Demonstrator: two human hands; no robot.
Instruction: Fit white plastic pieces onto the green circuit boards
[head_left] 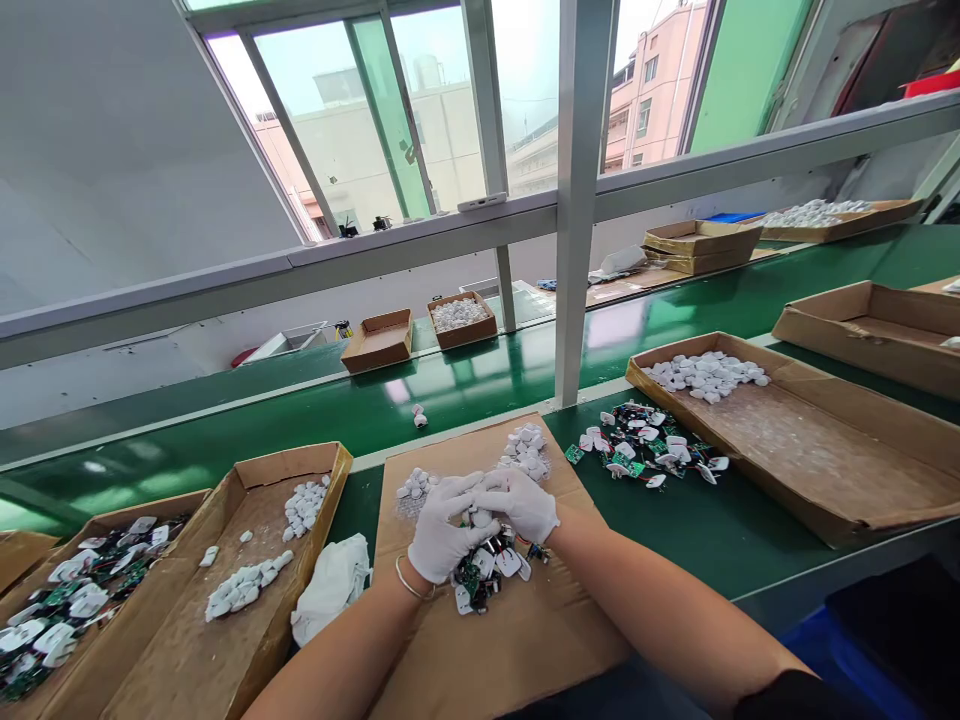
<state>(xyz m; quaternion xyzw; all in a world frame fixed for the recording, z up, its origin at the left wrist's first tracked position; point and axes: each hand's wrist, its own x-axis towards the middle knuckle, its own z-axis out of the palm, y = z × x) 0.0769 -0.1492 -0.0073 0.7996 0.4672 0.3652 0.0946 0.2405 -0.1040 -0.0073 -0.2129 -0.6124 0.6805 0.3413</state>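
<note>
Both of my hands wear white gloves and meet over a cardboard sheet (pixel 480 670). Curled round a small white plastic part (pixel 480 517), my left hand (pixel 442 530) has its thumb along the near side. My right hand (pixel 521 503) is closed with its fingertips against the same part, which the fingers largely cover. Right below the hands lies a heap of green circuit boards with white pieces and wires (pixel 491 572). Small white caps (pixel 526 450) are piled beyond my right hand, and a smaller pile of white pieces (pixel 415 487) sits beyond my left.
On the left stand a cardboard tray of white parts (pixel 225 460) and a box of circuit boards (pixel 75 590), with a white cloth (pixel 334 585) alongside. More boards (pixel 649 445) lie at right beside a large cardboard tray (pixel 825 470). A metal post (pixel 574 220) rises behind the sheet.
</note>
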